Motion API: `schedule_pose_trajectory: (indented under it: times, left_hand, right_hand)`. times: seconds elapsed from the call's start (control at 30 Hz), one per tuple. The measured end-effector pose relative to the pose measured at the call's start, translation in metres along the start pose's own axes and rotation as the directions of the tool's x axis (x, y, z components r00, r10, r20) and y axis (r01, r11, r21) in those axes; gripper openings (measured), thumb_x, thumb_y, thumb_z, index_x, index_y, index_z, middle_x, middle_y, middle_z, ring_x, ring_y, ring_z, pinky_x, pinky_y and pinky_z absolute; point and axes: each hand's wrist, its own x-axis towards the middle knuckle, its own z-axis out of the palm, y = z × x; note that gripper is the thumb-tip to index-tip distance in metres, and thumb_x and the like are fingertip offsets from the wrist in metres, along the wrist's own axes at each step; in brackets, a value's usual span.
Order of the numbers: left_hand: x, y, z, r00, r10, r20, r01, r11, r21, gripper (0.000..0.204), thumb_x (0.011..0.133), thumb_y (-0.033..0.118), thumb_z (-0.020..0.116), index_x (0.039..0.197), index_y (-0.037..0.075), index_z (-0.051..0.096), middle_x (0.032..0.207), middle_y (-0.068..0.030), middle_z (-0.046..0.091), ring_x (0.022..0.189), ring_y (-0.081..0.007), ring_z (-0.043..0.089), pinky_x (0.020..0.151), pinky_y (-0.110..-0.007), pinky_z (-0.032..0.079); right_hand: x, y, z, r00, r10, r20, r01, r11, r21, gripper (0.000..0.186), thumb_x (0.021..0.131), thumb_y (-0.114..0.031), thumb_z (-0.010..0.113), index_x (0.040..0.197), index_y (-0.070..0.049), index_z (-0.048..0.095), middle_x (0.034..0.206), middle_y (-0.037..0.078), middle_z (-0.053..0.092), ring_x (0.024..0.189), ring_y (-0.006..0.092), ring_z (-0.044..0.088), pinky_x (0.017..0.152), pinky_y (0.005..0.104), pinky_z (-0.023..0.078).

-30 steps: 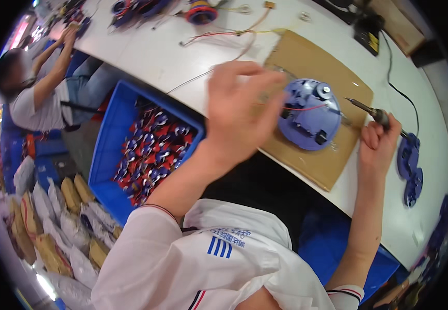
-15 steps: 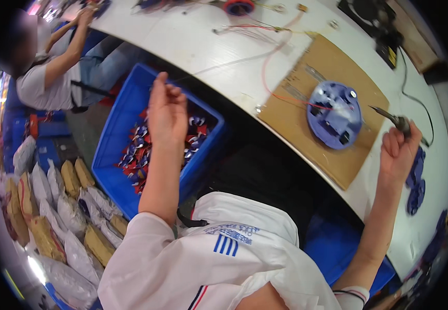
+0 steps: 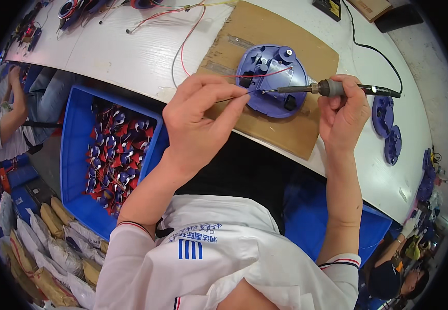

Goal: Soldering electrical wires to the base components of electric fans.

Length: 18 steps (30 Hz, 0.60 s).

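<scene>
A round blue-violet plastic housing [image 3: 280,106] lies on a brown cardboard sheet [image 3: 306,41], its inner side with posts and small black parts facing up. My right hand [image 3: 343,113] grips a soldering iron [image 3: 329,88], whose tip points left and reaches over the middle of the housing. My left hand [image 3: 198,121] pinches a thin dark wire [image 3: 226,99] between thumb and forefinger at the housing's left edge. The wire's end is near the iron's tip; whether they touch I cannot tell. A red wire [image 3: 260,76] runs across the housing.
More blue-violet plastic parts [image 3: 384,116] lie to the right on the white table [image 3: 136,67]. The iron's black cord [image 3: 389,64] curves behind them. A blue bin [image 3: 74,160] of red and blue pieces stands at left. Other people [image 3: 7,124] sit left and lower right.
My left hand has moved from above the bin to the housing and now pinches a wire. My right hand has brought the soldering iron in over the housing. The view has shifted right.
</scene>
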Motion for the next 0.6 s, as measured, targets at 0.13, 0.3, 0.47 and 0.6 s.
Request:
schedule_pose_trajectory:
  times: [0.13,0.3,0.47,0.6]
  left_hand:
    - [0.002,-0.005,0.008,0.981,0.182,0.069,-0.192,0.965,0.181,0.014,0.065,-0.004,0.071,0.074,0.006,0.066,0.070,0.0025,0.061,0.066,-0.0119,0.052,0.073,-0.023,0.036]
    - [0.000,-0.008,0.011,0.983,0.167,0.077,-0.181,0.957,0.228,0.014,0.061,-0.001,0.070,0.065,0.011,0.062,0.061,0.0058,0.055,0.064,-0.0120,0.048,0.079,-0.027,0.032]
    - [0.000,-0.012,0.013,0.974,0.187,0.125,-0.216,0.936,0.280,0.017,0.060,0.001,0.068,0.060,0.014,0.056,0.054,0.0069,0.049,0.063,-0.0115,0.044,0.083,-0.031,0.029]
    - [0.001,-0.014,0.017,0.969,0.210,0.130,-0.240,0.930,0.280,0.018,0.060,0.002,0.067,0.058,0.015,0.054,0.051,0.0075,0.046,0.063,-0.0112,0.043,0.085,-0.033,0.028]
  right_hand:
    - [0.001,0.004,0.001,1.000,-0.015,-0.013,0.015,1.000,-0.011,0.021,0.093,-0.016,0.049,0.089,-0.001,0.062,0.055,-0.001,0.041,0.038,0.0038,0.026,0.036,0.0168,0.021]
    - [0.001,0.005,0.000,0.998,-0.054,-0.021,0.053,0.997,-0.048,0.020,0.093,-0.016,0.049,0.088,-0.001,0.062,0.054,-0.001,0.041,0.038,0.0038,0.026,0.036,0.0166,0.022]
    - [0.000,0.005,0.000,0.998,-0.062,-0.006,0.061,0.997,-0.054,0.020,0.093,-0.016,0.049,0.088,-0.001,0.062,0.054,-0.001,0.041,0.038,0.0038,0.027,0.036,0.0165,0.023]
    - [-0.001,0.005,0.001,0.996,-0.084,-0.003,0.084,0.994,-0.070,0.021,0.093,-0.016,0.049,0.088,-0.001,0.062,0.053,-0.001,0.042,0.037,0.0039,0.027,0.036,0.0165,0.023]
